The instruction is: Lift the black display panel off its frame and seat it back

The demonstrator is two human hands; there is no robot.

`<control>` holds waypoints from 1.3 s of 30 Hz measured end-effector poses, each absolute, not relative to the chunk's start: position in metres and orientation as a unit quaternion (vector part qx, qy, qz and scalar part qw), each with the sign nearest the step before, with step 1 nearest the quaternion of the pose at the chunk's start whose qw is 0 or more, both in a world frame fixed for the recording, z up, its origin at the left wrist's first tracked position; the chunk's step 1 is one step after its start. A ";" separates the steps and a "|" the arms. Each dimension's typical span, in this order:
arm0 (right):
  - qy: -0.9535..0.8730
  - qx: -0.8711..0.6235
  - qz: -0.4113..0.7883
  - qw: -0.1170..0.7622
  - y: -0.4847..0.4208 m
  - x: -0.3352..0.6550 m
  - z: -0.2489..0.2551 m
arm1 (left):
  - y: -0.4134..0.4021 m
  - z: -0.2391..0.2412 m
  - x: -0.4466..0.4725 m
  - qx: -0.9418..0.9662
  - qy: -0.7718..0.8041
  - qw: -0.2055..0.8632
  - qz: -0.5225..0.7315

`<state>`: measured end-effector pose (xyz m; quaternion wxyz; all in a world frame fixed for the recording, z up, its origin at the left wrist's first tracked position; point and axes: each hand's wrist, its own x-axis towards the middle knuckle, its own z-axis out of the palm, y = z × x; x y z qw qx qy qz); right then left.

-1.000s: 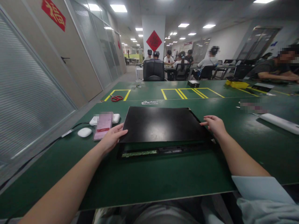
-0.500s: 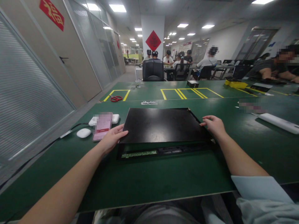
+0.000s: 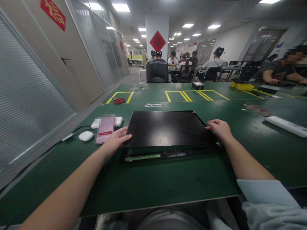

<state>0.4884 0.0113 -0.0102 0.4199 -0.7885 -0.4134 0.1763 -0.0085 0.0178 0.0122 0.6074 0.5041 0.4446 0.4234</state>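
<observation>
Clasping the black panel (image 3: 168,127) at its sides, left hand (image 3: 115,141) and right hand (image 3: 219,129) have half-closed grips.

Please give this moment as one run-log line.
left hand: black panel, left edge | right hand: panel, right edge | panel: on green table | phone: beside left hand

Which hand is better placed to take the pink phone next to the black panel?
Probably the left. The left hand holds the black panel by its left edge, beside the pink phone; the right hand holds the right edge, across the panel.
</observation>
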 end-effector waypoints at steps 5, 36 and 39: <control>-0.412 -0.790 0.173 0.420 0.011 0.490 -0.012 | 0.018 0.011 -0.010 0.509 0.448 0.603 0.420; -0.442 -0.800 0.112 0.391 0.008 0.480 -0.008 | 0.019 0.011 -0.010 0.508 0.457 0.597 0.420; -0.455 -0.804 0.096 0.371 0.006 0.478 -0.004 | 0.018 0.012 -0.009 0.508 0.455 0.599 0.420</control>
